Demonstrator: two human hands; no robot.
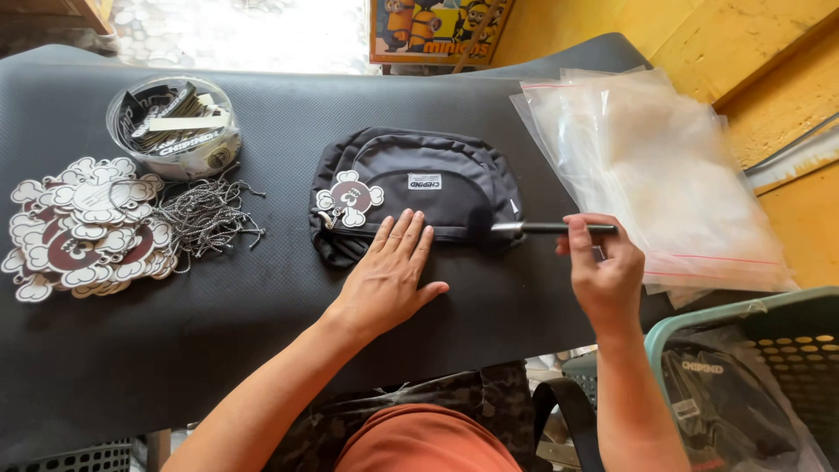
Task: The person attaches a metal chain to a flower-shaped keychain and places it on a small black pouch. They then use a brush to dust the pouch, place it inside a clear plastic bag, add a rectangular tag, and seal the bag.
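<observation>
Head view: on the dark desk (pixel 262 332) a black pouch (pixel 419 188) lies under the flat, open left hand (pixel 389 280); the right hand (pixel 603 271), fingers closed on a strap (pixel 559 228), could drag it askew.

Small packing workshop: pile of hang tags (pixel 83 229) w/ strings left of hands, clear poly bags (pixel 651 162) right, black mat (pixel 218 315) under.

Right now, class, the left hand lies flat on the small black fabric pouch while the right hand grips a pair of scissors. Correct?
No: the head view shows the right hand gripping a thin black rod, not scissors. The left hand does lie flat on the small black fabric pouch.
</observation>
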